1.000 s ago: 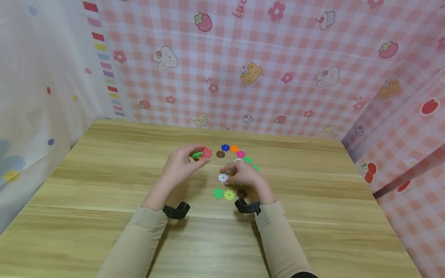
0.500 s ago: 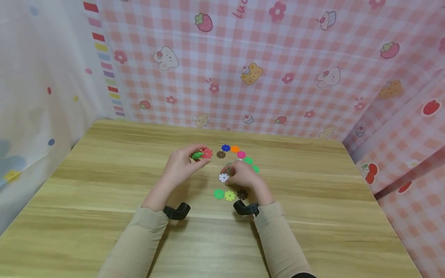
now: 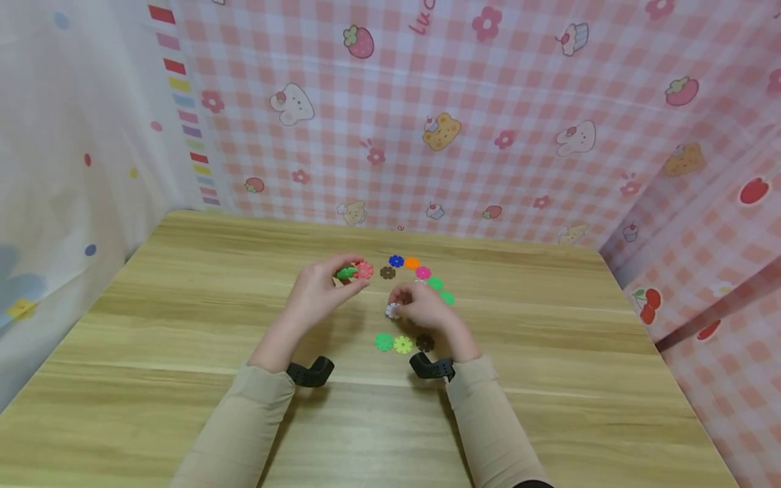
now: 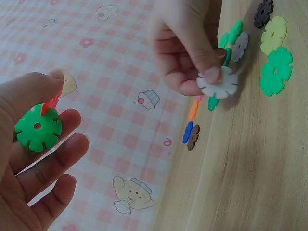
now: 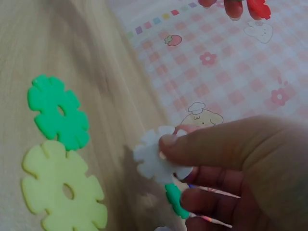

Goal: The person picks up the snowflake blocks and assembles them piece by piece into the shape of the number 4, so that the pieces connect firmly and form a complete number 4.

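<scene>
My left hand (image 3: 317,285) is raised above the table and grips a red snowflake disc (image 3: 364,270) joined at an angle to a green snowflake disc (image 4: 38,127). Between the thumb and fingers of my right hand (image 3: 430,306) is a white snowflake disc (image 5: 153,156), tilted up from the tabletop. In the right wrist view the thumb presses on its face. Under and behind the right hand lie more discs, partly hidden, among them a grey one (image 4: 239,46).
Closest to me lie a green disc (image 3: 384,341), a yellow disc (image 3: 403,345) and a dark brown disc (image 3: 424,343). Farther back are blue (image 3: 396,261), orange (image 3: 412,263), brown (image 3: 387,272) and pink (image 3: 423,272) ones. A patterned curtain (image 3: 390,102) borders the wooden table (image 3: 183,305).
My right fingers have closed on the white disc, which was flat to view and is now tilted in their pinch. The left hand with its joined discs has stayed in place.
</scene>
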